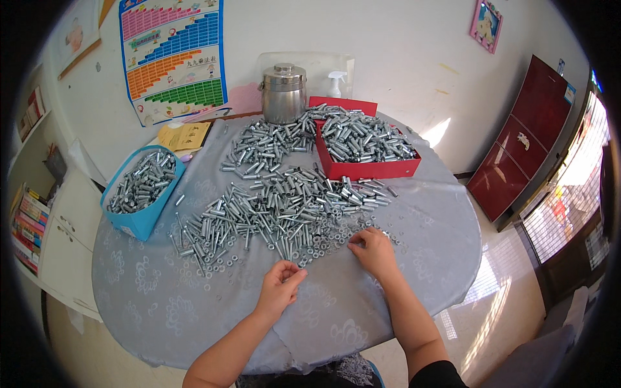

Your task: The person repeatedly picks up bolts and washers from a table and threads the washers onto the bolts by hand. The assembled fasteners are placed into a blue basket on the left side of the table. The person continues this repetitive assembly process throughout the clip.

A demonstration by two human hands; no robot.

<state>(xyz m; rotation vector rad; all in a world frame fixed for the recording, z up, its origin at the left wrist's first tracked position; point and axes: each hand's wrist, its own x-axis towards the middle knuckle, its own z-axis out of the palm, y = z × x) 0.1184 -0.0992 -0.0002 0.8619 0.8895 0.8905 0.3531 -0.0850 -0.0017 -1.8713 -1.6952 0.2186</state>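
Left hand (279, 291) is right by the near edge of a big heap of silver bolts (278, 207) on the desk (246, 330), right hand (376, 254) is beside the loose washers (333, 236). Fingers curled on both, but honestly can't tell how closed either grip is or if it's holding anything. Red box (375, 170) behind is full of bolts too.

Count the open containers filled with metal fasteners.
2: a light-blue tub at the left edge of the table, and a red box toward its far right side. Something hidden behind them can't be ruled out.
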